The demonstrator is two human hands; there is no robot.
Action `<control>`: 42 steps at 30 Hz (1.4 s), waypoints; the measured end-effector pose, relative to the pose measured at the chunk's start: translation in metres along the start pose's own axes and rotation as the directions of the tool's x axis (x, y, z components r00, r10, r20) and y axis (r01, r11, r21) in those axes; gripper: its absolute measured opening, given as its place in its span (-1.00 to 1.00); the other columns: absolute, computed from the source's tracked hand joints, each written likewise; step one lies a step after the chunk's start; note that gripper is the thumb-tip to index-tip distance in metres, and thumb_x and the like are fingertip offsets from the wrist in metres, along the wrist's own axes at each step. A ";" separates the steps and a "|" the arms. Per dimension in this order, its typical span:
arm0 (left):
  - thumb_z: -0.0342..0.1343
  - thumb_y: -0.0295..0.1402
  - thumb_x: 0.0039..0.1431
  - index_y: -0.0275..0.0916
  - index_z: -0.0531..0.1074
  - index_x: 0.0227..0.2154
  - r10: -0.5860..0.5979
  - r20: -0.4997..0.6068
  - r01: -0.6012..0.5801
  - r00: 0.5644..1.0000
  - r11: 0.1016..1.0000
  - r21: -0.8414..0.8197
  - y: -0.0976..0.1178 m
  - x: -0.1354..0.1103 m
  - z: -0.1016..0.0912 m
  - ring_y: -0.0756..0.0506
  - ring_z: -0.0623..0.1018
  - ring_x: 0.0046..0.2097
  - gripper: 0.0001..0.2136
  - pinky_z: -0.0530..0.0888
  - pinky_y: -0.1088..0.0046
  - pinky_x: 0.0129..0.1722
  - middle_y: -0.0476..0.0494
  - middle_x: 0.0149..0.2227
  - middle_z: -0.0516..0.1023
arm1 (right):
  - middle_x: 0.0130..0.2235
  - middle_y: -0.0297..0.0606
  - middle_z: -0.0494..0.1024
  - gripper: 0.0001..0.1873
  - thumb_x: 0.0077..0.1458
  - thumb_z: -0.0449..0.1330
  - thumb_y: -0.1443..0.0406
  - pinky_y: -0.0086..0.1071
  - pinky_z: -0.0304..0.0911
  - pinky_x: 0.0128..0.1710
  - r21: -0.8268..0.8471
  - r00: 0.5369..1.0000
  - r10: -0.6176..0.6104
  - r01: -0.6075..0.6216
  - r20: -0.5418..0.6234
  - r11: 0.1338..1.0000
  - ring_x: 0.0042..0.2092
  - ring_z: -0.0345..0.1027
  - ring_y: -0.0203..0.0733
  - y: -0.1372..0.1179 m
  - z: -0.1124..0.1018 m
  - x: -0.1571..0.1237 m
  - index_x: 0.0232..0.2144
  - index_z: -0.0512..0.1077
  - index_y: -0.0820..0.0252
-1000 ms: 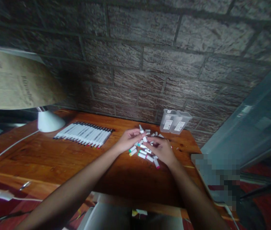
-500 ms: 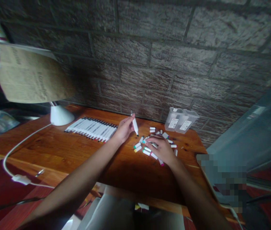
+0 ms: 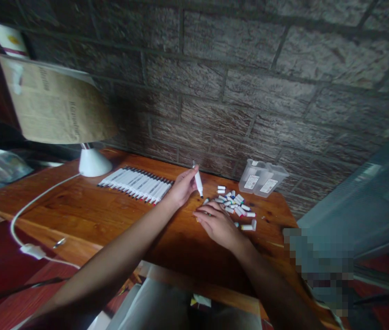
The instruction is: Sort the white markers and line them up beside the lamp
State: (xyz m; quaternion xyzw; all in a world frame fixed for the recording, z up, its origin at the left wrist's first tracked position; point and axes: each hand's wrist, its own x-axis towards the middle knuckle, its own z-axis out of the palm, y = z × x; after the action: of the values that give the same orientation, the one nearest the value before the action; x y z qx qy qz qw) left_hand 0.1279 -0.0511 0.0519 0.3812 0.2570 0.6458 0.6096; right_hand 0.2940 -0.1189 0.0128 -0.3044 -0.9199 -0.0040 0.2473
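Two containers (image 3: 263,178) behind scattered caps (image 3: 239,199)

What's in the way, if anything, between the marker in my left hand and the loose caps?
Nothing visible stands between the marker in your left hand and the far side of the loose caps. On the near left side, your right hand is in the way, partly hiding them.

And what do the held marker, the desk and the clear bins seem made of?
Marker: probably plastic, with an opaque white barrel. Desk: likely varnished wood, given its grain and sheen. Bins: apparently plastic, smooth and translucent.
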 end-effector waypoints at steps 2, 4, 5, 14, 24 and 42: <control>0.33 -0.08 -0.07 -0.29 0.29 -0.58 0.004 -0.008 -0.005 1.000 1.000 -0.018 0.000 0.001 -0.001 0.14 0.20 -0.63 -0.59 0.18 0.62 -0.64 0.13 -0.65 0.22 | -0.08 -0.23 0.55 -0.72 0.26 0.07 0.35 -0.17 0.21 -0.01 0.000 1.000 0.003 -0.003 -0.001 1.000 -0.01 0.27 -0.07 0.002 -0.001 0.000 -0.04 0.48 0.06; 0.33 -0.08 -0.07 -0.29 0.29 -0.58 -0.002 -0.009 0.002 1.000 1.000 -0.030 0.000 0.001 -0.002 0.14 0.20 -0.63 -0.59 0.18 0.62 -0.64 0.13 -0.65 0.21 | -0.10 -0.23 0.55 -0.72 0.24 0.10 0.36 -0.17 0.22 -0.01 0.011 1.000 0.012 -0.012 -0.011 1.000 -0.02 0.27 -0.07 0.004 -0.002 0.000 -0.05 0.48 0.06; 0.33 -0.08 -0.07 -0.29 0.29 -0.58 -0.008 -0.005 0.008 1.000 0.999 -0.031 -0.001 0.001 -0.002 0.14 0.20 -0.63 -0.59 0.18 0.62 -0.64 0.13 -0.65 0.21 | -0.10 -0.22 0.54 -0.72 0.23 0.11 0.36 -0.18 0.22 0.00 0.020 1.000 0.017 -0.017 -0.015 1.000 -0.02 0.27 -0.07 0.005 -0.002 -0.001 -0.05 0.48 0.06; 0.36 -0.08 -0.13 -0.28 0.30 -0.59 -0.034 -0.021 0.034 0.999 0.999 -0.013 -0.002 0.000 0.000 0.14 0.22 -0.62 -0.58 0.20 0.61 -0.64 0.13 -0.65 0.23 | -0.06 -0.19 0.51 -0.70 0.23 0.09 0.35 -0.14 0.19 0.07 0.008 0.997 0.062 -0.061 -0.048 0.998 0.04 0.22 -0.05 0.009 -0.003 -0.004 0.00 0.43 0.11; 0.37 -0.09 -0.15 -0.28 0.29 -0.59 -0.050 -0.020 0.049 0.999 0.999 -0.003 -0.004 0.000 0.001 0.14 0.24 -0.62 -0.58 0.20 0.61 -0.63 0.13 -0.65 0.24 | -0.14 -0.14 0.55 -0.71 0.28 0.02 0.32 -0.15 0.21 0.03 -0.079 0.993 0.117 -0.119 -0.035 0.990 -0.02 0.27 -0.04 0.015 0.006 -0.001 -0.04 0.47 0.14; 0.38 -0.10 -0.16 -0.29 0.30 -0.59 -0.032 -0.008 0.031 0.999 0.999 -0.025 -0.007 0.001 0.001 0.14 0.22 -0.62 -0.59 0.19 0.62 -0.62 0.13 -0.65 0.23 | -0.14 -0.11 0.50 -0.74 0.22 0.14 0.19 -0.12 0.22 0.02 -0.042 0.983 0.178 -0.180 -0.038 0.983 -0.02 0.26 0.00 0.016 0.004 -0.003 -0.11 0.49 0.16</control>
State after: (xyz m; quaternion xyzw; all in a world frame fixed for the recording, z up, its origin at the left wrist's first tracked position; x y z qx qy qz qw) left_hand 0.1329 -0.0498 0.0471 0.3667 0.2576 0.6409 0.6232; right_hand 0.3034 -0.1070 0.0059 -0.3914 -0.8841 -0.0078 0.2553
